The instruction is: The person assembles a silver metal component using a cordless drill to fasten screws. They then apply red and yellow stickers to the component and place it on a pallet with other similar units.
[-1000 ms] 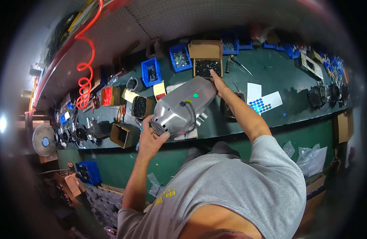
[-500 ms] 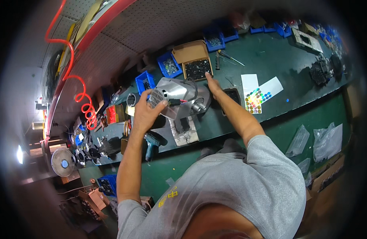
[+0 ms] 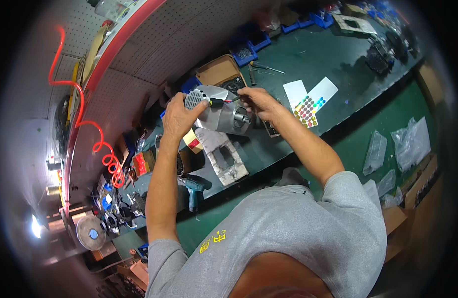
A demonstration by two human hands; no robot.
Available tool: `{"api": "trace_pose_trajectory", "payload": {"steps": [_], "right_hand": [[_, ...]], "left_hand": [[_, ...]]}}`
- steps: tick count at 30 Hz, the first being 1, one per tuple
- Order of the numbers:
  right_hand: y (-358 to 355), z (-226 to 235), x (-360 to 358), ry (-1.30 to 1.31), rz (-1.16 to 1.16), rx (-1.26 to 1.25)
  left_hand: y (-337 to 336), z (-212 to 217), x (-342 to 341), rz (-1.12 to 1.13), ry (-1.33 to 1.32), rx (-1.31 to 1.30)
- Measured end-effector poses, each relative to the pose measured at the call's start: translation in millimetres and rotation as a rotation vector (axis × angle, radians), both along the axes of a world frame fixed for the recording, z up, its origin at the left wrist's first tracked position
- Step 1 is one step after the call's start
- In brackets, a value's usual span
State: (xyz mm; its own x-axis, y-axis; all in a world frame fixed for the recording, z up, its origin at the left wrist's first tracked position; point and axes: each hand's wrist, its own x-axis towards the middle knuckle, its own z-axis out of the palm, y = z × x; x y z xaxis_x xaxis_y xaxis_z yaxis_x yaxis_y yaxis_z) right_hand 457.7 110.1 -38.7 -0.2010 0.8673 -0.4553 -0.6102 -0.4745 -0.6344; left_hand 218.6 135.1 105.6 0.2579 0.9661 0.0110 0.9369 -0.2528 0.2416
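A silver metal motor housing [image 3: 216, 118] with a round vented end and a stubby shaft is held tilted over the bench. My left hand [image 3: 179, 118] is closed around its vented end, thumb by a black connector [image 3: 216, 103]. From the connector, short red wires and a dark cable [image 3: 234, 99] lead to my right hand [image 3: 260, 104], whose fingers are pinched on the cable. Below the housing lies a worn white block [image 3: 228, 161] with a rectangular opening. An open cardboard box [image 3: 219, 69] of small black parts stands behind, partly hidden by the housing.
A teal power drill [image 3: 193, 191] lies at the bench's near edge. A screwdriver [image 3: 268, 67] and blue bins [image 3: 243, 55] are farther back. Sheets with shiny round stickers [image 3: 306, 108] lie to the right. A red coiled hose [image 3: 79, 102] hangs at left.
My right hand has come back from the box of black parts to the cable by the housing. The housing has turned in my left hand, bringing its shaft up and toward the right hand.
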Motion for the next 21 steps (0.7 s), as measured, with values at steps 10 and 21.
{"api": "trace_pose_trajectory", "payload": {"steps": [10, 21], "right_hand": [[-38.5, -15.9, 44.8, 0.493, -0.199, 0.055], [-128.8, -47.0, 3.4, -0.141, 0.141, 0.125]], "left_hand": [[1.9, -20.5, 42.5, -0.442, -0.213, 0.141], [-11.5, -27.6, 46.4, -0.471, -0.05, 0.238]]}}
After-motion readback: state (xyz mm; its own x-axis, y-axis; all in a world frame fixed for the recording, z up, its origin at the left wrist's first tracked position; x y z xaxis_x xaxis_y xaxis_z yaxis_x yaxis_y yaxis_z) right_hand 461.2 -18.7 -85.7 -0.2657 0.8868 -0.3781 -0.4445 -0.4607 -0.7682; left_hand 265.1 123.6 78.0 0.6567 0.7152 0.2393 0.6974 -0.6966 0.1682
